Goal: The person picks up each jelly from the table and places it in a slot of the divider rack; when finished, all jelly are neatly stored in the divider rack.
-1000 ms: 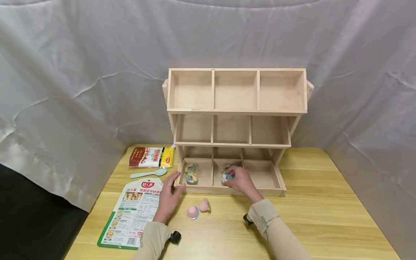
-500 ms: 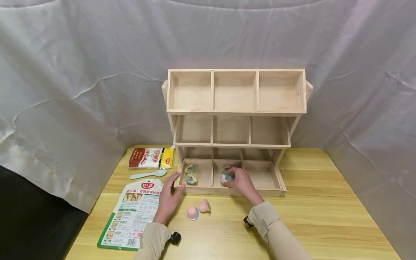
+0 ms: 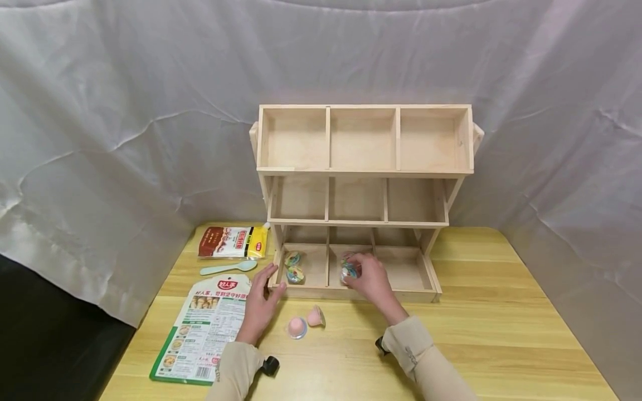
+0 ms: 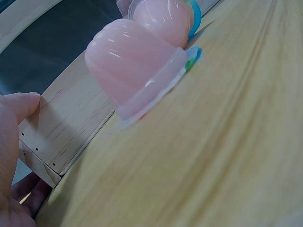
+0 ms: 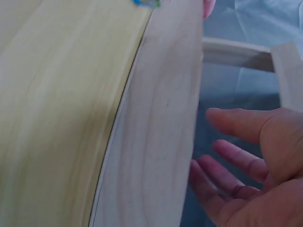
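Note:
In the head view, my left hand (image 3: 259, 309) rests at the front left corner of the wooden rack (image 3: 361, 295). The left wrist view has its thumb (image 4: 23, 105) touching the front board, with other fingers round the side. My right hand (image 3: 372, 278) is at two jelly cups (image 3: 348, 271) in the bottom middle compartment, partly hiding them. In the right wrist view its thumb and fingers stand apart, nothing visible between them. Two more jelly cups (image 3: 295, 275) with colourful lids sit in the bottom left compartment. On the table lie two pink jelly cups (image 3: 297, 327).
To the left are a printed food packet (image 3: 205, 328), a pale green spoon (image 3: 229, 268) and a red, white and yellow pouch (image 3: 233, 241). The rack's middle tier (image 3: 357, 223) and top tier (image 3: 365, 171) rise behind the bottom one. Grey cloth (image 3: 150, 156) surrounds the table.
My right hand has shifted slightly back over the two cups in the middle compartment and now covers more of the rear one. My left hand has stayed at the corner.

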`<state>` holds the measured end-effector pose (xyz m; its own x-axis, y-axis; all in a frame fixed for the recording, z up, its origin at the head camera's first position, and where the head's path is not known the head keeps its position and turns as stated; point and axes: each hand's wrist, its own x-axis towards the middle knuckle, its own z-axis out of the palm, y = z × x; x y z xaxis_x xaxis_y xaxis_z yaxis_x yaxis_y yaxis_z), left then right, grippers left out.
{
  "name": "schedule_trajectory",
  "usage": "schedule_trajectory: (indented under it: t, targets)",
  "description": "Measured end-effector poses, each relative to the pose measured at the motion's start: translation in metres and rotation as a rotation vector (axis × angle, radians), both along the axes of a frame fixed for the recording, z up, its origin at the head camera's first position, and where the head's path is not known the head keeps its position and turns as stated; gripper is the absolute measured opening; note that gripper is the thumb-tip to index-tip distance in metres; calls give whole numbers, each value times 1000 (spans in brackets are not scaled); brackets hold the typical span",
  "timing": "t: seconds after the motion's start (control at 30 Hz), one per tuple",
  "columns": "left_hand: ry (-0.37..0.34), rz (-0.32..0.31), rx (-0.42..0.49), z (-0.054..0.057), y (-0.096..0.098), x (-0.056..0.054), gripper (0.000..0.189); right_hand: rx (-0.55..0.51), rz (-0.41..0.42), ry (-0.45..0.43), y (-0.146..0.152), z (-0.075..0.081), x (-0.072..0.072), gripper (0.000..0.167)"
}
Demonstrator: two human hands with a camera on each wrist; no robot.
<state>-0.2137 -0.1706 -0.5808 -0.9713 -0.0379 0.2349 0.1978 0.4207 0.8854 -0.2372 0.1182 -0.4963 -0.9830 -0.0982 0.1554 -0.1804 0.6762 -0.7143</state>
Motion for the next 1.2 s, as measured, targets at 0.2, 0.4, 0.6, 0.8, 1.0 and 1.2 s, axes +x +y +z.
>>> schedule_trajectory:
  t: [0.2, 0.4, 0.6, 0.8, 1.0, 1.2]
  targets:
    - [4, -1, 1, -1, 0, 0, 57, -48, 88, -4, -11, 7, 12, 36]
    - [5, -6, 8, -2, 0, -1, 57, -18, 135, -15, -19, 0, 17, 34]
    - [3, -1, 4, -1, 0, 0, 56, -32, 132, -17, -18, -10, 15, 33]
    - [1, 13, 6, 0, 0, 1, 57, -30, 156, 15, -19, -10, 19, 30]
    - [7, 8, 15, -2, 1, 0, 57, -91, 266, 9, -24, -11, 21, 30]
    - [5, 3, 19, -1, 0, 1, 56, -39, 301, 20, -25, -15, 25, 33]
